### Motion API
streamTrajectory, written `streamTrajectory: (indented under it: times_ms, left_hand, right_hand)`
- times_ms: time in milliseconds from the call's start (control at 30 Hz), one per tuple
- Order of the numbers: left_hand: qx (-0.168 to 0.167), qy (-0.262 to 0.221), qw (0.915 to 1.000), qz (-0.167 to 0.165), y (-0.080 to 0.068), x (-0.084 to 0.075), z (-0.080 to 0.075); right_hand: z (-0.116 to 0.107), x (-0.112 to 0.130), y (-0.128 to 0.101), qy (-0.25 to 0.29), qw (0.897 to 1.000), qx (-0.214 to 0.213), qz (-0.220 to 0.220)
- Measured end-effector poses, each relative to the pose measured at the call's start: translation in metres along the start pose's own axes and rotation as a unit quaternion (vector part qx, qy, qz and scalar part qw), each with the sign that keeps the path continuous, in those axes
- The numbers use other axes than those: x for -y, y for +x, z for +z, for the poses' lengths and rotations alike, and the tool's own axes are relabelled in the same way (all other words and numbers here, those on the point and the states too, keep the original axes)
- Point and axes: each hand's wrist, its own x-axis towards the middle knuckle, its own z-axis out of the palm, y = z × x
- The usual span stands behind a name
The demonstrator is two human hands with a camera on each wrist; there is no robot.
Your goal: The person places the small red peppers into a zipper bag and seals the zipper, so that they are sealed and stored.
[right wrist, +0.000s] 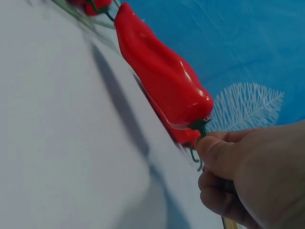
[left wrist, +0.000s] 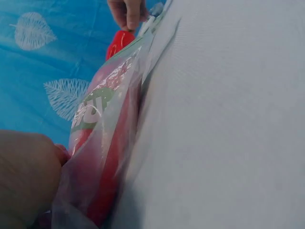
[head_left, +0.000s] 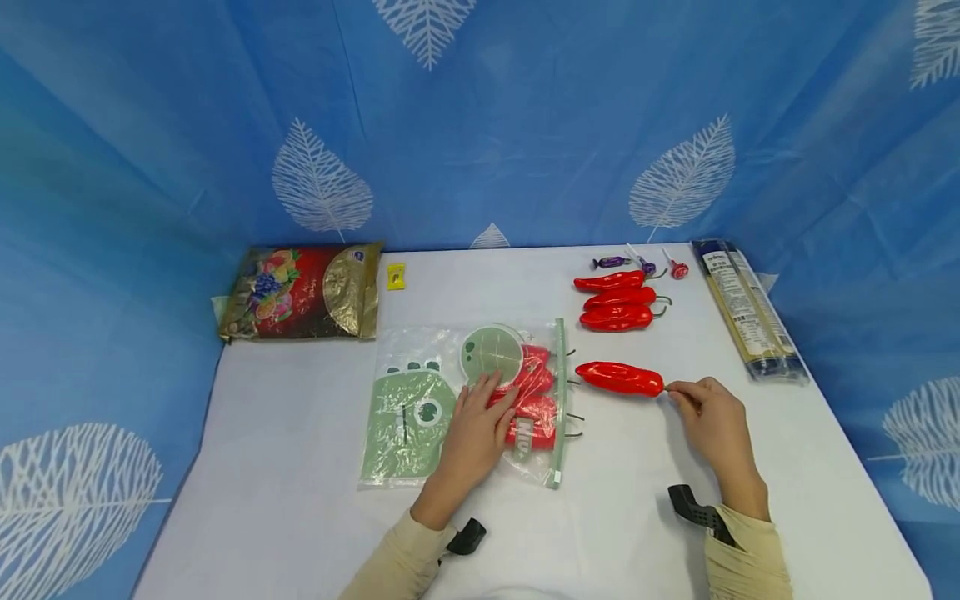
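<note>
By its green stem, my right hand (head_left: pixel 711 421) pinches a red chili pepper (head_left: pixel 621 378) between thumb and fingers. The pepper's tip points left, toward the bag, and its shadow falls on the table in the right wrist view. My left hand (head_left: pixel 474 437) rests with fingers extended on a clear zip bag (head_left: pixel 408 433) printed with a green cartoon. Inside lie several red peppers (head_left: pixel 534 410), their stems sticking out past the green-edged opening (head_left: pixel 558 467) on the right. In the left wrist view, the bag (left wrist: pixel 102 119) bulges over the peppers.
Behind the held pepper lie three more red peppers (head_left: pixel 617 317). Beyond them are a purple-wrapped candy (head_left: pixel 611 262) and two lollipops (head_left: pixel 678 269). A long blue-and-gold packet (head_left: pixel 750 312) lies at right. At back left are a gold-and-red bag (head_left: pixel 303 292) and a small yellow packet (head_left: pixel 396 277).
</note>
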Motion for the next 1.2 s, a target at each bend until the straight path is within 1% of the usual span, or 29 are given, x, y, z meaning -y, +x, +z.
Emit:
streamTrajectory:
  times_ms: [167, 333, 433, 567, 733, 867, 1100, 1200]
  left_hand:
    - [-0.036, -0.056, 0.9976, -0.021, 0.0, -0.001, 0.0]
    - [-0.079, -0.098, 0.9903, -0.059, 0.001, -0.002, 0.002]
    - [-0.096, -0.119, 0.9855, -0.073, 0.001, -0.003, 0.004]
    - [-0.109, -0.151, 0.9793, -0.08, 0.001, -0.003, 0.006]
    - [-0.118, -0.202, 0.9694, -0.074, 0.002, 0.0, 0.006]
    - [-0.128, -0.23, 0.9631, -0.058, 0.002, 0.0, 0.005]
    - [-0.144, -0.236, 0.9605, -0.037, 0.001, 0.0, 0.002]
    - [-0.144, -0.237, 0.9603, -0.032, 0.001, -0.001, 0.003]
  right_hand:
    - [0.004, 0.013, -0.005, -0.002, 1.0, -0.001, -0.011]
    - [0.005, 0.016, -0.002, -0.009, 1.0, -0.002, -0.009]
    - [0.005, 0.017, -0.002, -0.009, 1.0, 0.003, -0.004]
    - [0.004, 0.019, -0.003, -0.006, 1.0, 0.009, -0.002]
    - [0.005, 0.026, 0.0, 0.001, 1.0, -0.002, -0.012]
    - [0.008, 0.036, 0.006, 0.011, 1.0, -0.004, -0.022]
    - [0.025, 0.059, 0.016, 0.036, 0.998, 0.019, -0.042]
    - [0.031, 0.068, 0.02, 0.044, 0.997, 0.031, -0.047]
